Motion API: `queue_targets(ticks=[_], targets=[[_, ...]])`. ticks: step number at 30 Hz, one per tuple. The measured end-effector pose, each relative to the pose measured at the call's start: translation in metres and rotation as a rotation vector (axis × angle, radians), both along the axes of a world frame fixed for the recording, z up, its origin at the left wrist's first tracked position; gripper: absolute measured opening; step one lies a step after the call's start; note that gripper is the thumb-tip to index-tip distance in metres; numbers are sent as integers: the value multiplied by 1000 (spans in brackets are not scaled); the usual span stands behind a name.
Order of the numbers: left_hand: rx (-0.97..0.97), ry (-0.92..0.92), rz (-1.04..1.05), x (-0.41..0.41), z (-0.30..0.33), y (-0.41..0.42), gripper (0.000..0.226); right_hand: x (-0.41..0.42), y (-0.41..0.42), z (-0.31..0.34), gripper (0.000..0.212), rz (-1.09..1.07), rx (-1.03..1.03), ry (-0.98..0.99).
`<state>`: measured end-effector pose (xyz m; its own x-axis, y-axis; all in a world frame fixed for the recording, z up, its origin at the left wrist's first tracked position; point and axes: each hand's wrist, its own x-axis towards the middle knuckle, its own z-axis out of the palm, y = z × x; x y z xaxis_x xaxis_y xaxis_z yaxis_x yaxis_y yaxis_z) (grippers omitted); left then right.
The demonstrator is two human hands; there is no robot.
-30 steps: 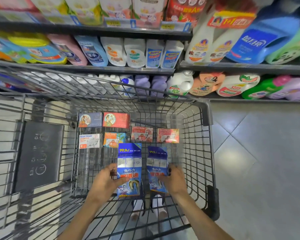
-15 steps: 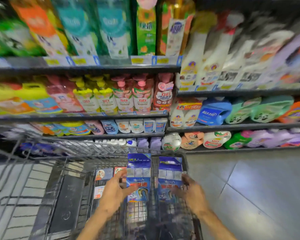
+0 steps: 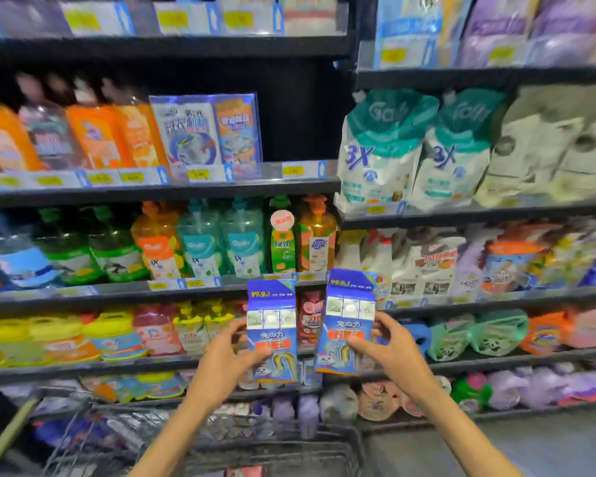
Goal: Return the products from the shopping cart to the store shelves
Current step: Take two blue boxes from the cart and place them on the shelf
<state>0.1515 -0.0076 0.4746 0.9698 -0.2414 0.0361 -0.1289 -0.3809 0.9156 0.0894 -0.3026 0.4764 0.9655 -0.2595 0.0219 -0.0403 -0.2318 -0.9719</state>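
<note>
Currently, your left hand (image 3: 228, 356) grips one blue box (image 3: 272, 330) and your right hand (image 3: 391, 349) grips the other blue box (image 3: 349, 321), both upright above the shopping cart (image 3: 276, 449), labels facing you for shelf (image 3: 159, 189) matching.

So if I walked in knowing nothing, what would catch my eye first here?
Probably the two matching blue boxes held up in the middle of the view, the left box gripped by the left hand and the right box by the right hand. Behind them are crowded shelves of bright bottles, with a dark gap beside two blue packs higher up. The cart rim shows at the bottom.
</note>
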Motion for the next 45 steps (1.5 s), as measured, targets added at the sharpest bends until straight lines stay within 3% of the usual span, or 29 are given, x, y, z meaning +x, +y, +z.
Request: queue_targets(ticks=[9,18,25,33,45], targets=[[30,-304,105,57,125,-35,46,71,-44,139,40,97,-65,-261],[29,-472,138,98,198,-49,54,143,-57,220,44,73,-156,-469],[7,-482,142,111,205,-39,48,188,-28,259,45,26,-209,-560],[-10,-439,151,123,186,-15,45,232,-11,260,48,4,-268,-596],[25,-414,183,125,176,-5,44,270,-28,241,48,1,-341,-439]])
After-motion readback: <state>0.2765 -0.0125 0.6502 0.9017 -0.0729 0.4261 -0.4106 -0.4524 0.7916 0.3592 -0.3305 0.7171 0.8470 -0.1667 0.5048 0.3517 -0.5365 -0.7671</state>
